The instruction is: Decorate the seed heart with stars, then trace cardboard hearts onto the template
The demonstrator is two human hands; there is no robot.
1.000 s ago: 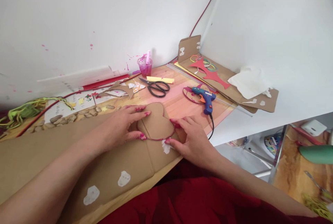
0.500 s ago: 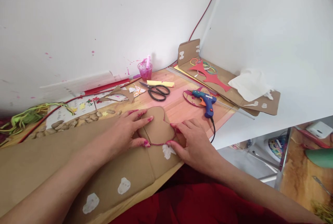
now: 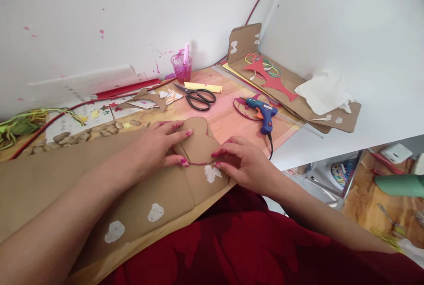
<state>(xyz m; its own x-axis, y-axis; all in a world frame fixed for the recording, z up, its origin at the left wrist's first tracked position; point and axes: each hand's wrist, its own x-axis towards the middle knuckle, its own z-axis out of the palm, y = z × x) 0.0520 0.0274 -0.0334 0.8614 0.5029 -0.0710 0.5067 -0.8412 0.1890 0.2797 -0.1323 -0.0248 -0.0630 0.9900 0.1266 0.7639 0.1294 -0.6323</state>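
Observation:
A heart-shaped cardboard cutout (image 3: 198,143) with a dark reddish edge lies on a large cardboard sheet (image 3: 159,192). My left hand (image 3: 157,146) grips its left side, with the fingers on top and the thumb at the lower edge. At the heart's lower right edge, the thumb and fingers of my right hand (image 3: 243,161) are pinched close together. A torn white patch (image 3: 212,173) on the sheet sits just below that pinch. Both hands have pink stains on the fingertips.
A blue glue gun (image 3: 265,115) rests right of the hands. Behind lie black-handled scissors (image 3: 200,99), a yellow paper strip (image 3: 203,87) and a pink-stained cup (image 3: 182,68). Pebbles (image 3: 79,137) and green yarn (image 3: 20,130) are at left. Folded cardboard (image 3: 291,108) holds red paper scraps and white tissue (image 3: 323,93).
My right fingers have slid along the heart's right side to its lower edge and drawn closer to the thumb. My left hand keeps its hold. The whole view has shifted slightly.

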